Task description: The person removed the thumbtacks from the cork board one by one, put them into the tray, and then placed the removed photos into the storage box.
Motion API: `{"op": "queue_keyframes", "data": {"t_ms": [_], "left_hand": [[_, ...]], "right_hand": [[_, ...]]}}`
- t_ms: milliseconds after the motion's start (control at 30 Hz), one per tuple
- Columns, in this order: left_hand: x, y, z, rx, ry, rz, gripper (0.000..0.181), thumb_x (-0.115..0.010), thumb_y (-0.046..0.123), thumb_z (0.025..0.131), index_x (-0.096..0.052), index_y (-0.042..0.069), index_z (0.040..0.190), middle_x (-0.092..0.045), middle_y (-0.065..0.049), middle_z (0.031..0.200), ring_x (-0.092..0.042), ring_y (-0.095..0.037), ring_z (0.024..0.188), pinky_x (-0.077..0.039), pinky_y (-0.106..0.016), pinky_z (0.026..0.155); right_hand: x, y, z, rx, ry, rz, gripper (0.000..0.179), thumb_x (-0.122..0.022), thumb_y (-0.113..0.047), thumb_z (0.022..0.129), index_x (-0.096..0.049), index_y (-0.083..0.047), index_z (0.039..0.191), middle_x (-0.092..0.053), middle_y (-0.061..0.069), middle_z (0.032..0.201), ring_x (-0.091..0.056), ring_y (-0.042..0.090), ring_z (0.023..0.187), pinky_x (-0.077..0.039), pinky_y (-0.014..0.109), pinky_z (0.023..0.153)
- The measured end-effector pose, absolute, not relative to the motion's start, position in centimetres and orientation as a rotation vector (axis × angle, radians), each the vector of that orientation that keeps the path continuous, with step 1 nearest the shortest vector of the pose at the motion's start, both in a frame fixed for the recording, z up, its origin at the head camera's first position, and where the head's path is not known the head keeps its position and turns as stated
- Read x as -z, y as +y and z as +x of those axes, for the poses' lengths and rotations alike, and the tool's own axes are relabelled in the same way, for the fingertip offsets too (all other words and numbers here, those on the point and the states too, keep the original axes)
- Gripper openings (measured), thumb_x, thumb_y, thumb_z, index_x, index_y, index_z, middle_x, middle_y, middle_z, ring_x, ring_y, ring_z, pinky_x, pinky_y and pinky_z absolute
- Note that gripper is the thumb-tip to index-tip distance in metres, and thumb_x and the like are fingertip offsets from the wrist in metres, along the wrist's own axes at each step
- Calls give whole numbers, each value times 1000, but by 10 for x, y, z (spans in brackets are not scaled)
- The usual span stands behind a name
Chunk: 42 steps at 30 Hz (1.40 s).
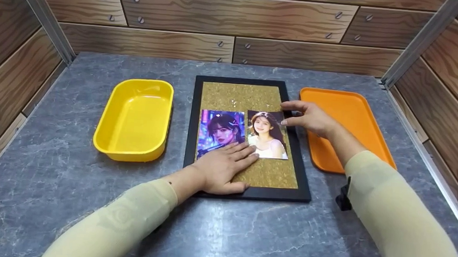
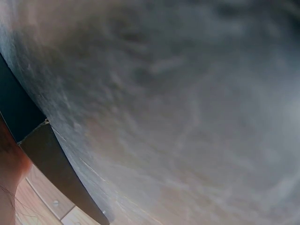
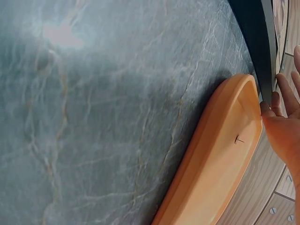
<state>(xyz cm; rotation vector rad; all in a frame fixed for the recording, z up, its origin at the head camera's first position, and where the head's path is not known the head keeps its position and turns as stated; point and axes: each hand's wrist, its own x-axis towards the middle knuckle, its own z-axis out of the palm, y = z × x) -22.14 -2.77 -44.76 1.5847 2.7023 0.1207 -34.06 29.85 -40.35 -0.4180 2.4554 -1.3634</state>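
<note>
A black-framed cork board (image 1: 272, 175) lies flat with two photo prints side by side on it. The left print (image 1: 222, 126) has purple and blue neon colours; the right print (image 1: 267, 137) is a portrait in a light top. My left hand (image 1: 222, 168) rests flat with fingers spread over the lower edges of the prints, covering part of the left one. At the right print's upper right edge is my right hand (image 1: 311, 117), thumb at the print's side and index finger over the frame. Its fingers look extended in the right wrist view, and I see nothing held.
A yellow bin (image 1: 133, 126) stands left of the board. On the right lies an orange tray (image 1: 345, 115), with a small pin (image 3: 238, 139) in it in the right wrist view. Tiny shiny spots (image 1: 233, 103) show on the cork above the prints. Wood-patterned walls (image 1: 236, 15) enclose the table.
</note>
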Motion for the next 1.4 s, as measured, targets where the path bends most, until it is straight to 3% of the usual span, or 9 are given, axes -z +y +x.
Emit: {"op": "queue_keyframes", "data": {"t_ms": [133,400,700,1000,1400], "left_hand": [[448,-28,-221,-126,2705,1591,82,-40,60,107,-24,8,169,-23,-14,175,-17,-30,162,-12,-41,132],[448,-27,-220,-125,2703,1591,83,-40,60,107,-24,8,169,-22,-14,175,-16,-30,162,-10,-40,132],[447,-27,-221,-124,2705,1585,84,-41,60,106,-24,8,169,-22,-13,175,-15,-30,162,-10,-40,132],[446,-27,-222,-121,2698,1584,84,-40,60,107,-23,8,170,-20,-13,175,-14,-30,163,-8,-40,132],[448,-27,-221,-125,2701,1583,83,-41,60,106,-24,8,169,-22,-14,175,-15,-30,162,-9,-40,132]], "right_hand": [[404,298,-341,1368,2449,-419,65,-80,-6,95,-52,5,153,-51,24,157,-43,36,148,-35,48,123],[403,298,-338,1320,2478,-426,64,-81,-11,95,-54,2,152,-54,22,155,-46,34,146,-42,28,112],[401,298,-337,1277,2507,-442,64,-82,-16,95,-56,-1,152,-55,21,154,-49,35,143,-43,31,113],[400,296,-336,1300,2490,-430,64,-81,-14,96,-54,2,152,-54,22,155,-47,36,145,-38,46,121],[401,292,-335,1365,2501,-459,64,-81,-9,94,-55,4,151,-57,24,151,-51,38,140,-45,21,103]]}}
